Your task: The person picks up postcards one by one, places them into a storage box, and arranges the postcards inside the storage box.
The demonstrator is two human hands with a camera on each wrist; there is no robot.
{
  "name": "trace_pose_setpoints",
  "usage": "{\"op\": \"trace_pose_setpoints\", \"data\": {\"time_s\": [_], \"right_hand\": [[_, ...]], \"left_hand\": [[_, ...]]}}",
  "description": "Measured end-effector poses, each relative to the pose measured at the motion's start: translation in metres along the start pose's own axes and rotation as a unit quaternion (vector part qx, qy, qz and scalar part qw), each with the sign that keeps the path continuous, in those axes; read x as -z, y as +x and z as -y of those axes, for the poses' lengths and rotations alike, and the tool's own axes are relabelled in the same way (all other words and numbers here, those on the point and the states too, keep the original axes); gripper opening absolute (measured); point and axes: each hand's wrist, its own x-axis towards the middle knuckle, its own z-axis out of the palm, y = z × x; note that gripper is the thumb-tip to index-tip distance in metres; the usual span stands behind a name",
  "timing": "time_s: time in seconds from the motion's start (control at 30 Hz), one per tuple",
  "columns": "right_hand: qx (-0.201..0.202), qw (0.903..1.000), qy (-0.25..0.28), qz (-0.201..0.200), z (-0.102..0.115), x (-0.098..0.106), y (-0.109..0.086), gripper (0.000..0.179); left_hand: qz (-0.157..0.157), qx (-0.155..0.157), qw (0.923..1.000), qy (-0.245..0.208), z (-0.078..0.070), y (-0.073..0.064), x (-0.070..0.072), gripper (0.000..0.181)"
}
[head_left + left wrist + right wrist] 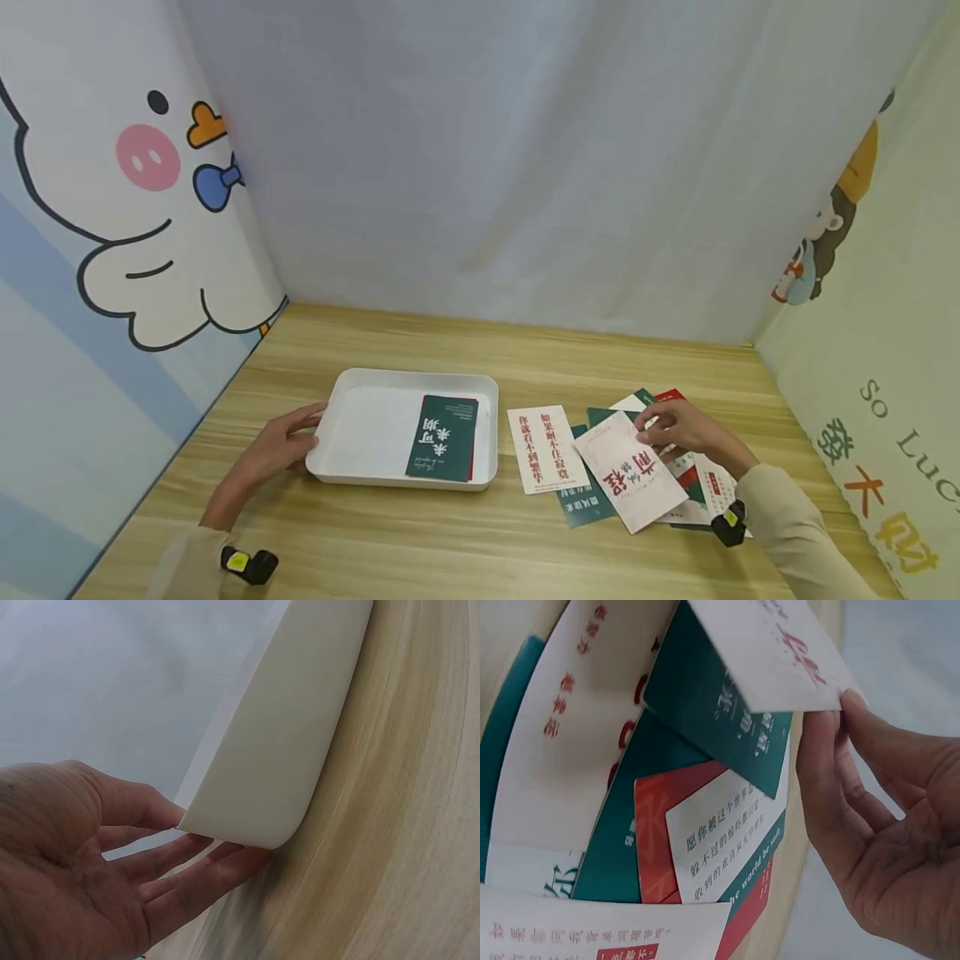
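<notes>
A white rectangular tray (375,433) lies on the wooden table. Inside, toward its right end, a dark green card (444,437) with white writing overlaps a red one. At the tray's left end my left hand (281,446) holds the side, its thumb at the rim and fingers against the outer wall (255,772). Between thumb and index finger, my right hand (678,429) pinches a corner of a pale card (630,472) with red characters. This card is raised and tilted above a loose pile of green (720,697), red and white cards.
A white card (549,450) with red writing lies between the tray and the pile, partly over a green card (588,504). Grey cloth (480,167) hangs behind the table (360,542), with printed cartoon panels at both sides.
</notes>
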Motion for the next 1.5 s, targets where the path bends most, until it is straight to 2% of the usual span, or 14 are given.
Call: {"op": "trace_pose_setpoints", "data": {"time_s": [0.23, 0.4, 0.53, 0.83, 1.2, 1.5], "right_hand": [[-0.022, 0.998, 0.033, -0.049, 0.009, -0.004, -0.008, 0.031], [-0.034, 0.9933, 0.085, -0.07, 0.017, -0.013, -0.008, 0.04], [-0.037, 0.987, 0.135, -0.079, 0.022, -0.024, -0.004, 0.043], [-0.021, 0.9667, 0.24, -0.087, 0.042, -0.051, 0.009, 0.041], [-0.016, 0.9534, 0.288, -0.089, 0.076, -0.091, 0.032, 0.042], [-0.024, 0.9492, 0.306, -0.071, 0.092, -0.125, 0.054, 0.037]], "left_hand": [[-0.005, 0.002, 1.0, 0.004, 0.001, 0.0, 0.0, 0.061], [-0.003, -0.005, 1.0, 0.001, 0.002, 0.0, 0.0, 0.061], [-0.007, 0.002, 1.0, 0.004, 0.001, 0.0, 0.0, 0.061], [-0.007, 0.007, 0.9999, 0.003, 0.001, 0.001, 0.001, 0.061], [-0.007, -0.004, 1.0, 0.001, 0.001, 0.0, 0.001, 0.06], [-0.012, -0.001, 0.9999, 0.0, 0.002, 0.0, 0.0, 0.061]]}}
